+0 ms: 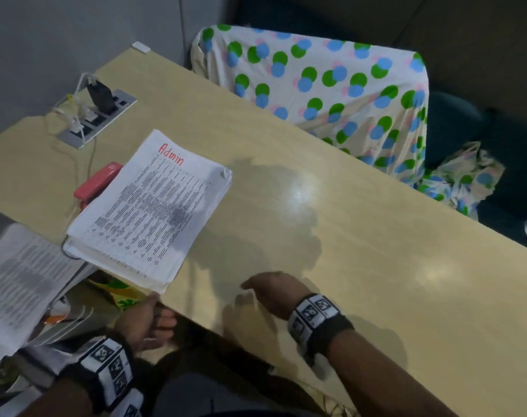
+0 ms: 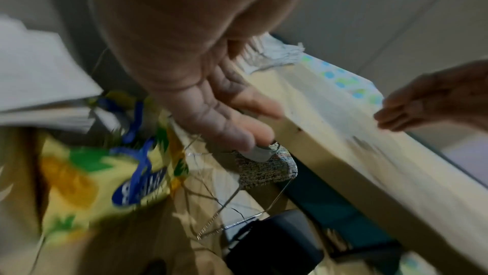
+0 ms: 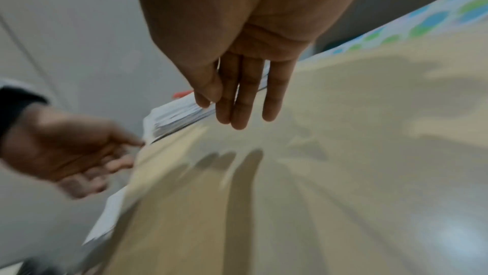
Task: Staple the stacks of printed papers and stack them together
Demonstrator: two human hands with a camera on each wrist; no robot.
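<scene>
Paper stack (image 1: 149, 212) marked "Admin" lies flat on the surface (image 1: 331, 224), its near corner overhanging the front edge, long axis running diagonally away toward the far left. Left hand (image 1: 141, 322) sits just below that corner, off the surface edge, fingers (image 2: 253, 108) straight and loosely spread, holding nothing; nearer of the two. Right hand (image 1: 274, 291) hovers over bare surface to the stack's right, fingers (image 3: 239, 100) straight, close together, pointing at the stack, empty. Red stapler (image 1: 98, 183) rests behind the stack's left edge, partly tucked under; reaching it means going past the stack. More papers (image 1: 18, 284) lie lower left, off the surface.
</scene>
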